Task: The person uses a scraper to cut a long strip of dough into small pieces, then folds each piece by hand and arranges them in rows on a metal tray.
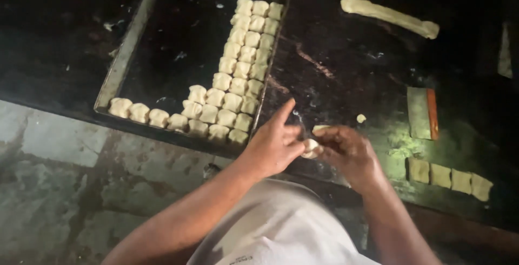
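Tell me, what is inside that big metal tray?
The tray holds many small folded dough pieces, packed in rows along its right side and near edge. The rest shows bare dark metal with a few crumbs. What lies beneath the pieces is covered.

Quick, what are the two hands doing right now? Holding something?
Left hand: pinching the small dough piece, index finger sticking out.
Right hand: fingers curled, holding the same dough piece from the other side.

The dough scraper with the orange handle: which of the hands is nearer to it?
Right. The right hand lies just left of and below the dough scraper; the left hand is farther left, beside the baking tray.
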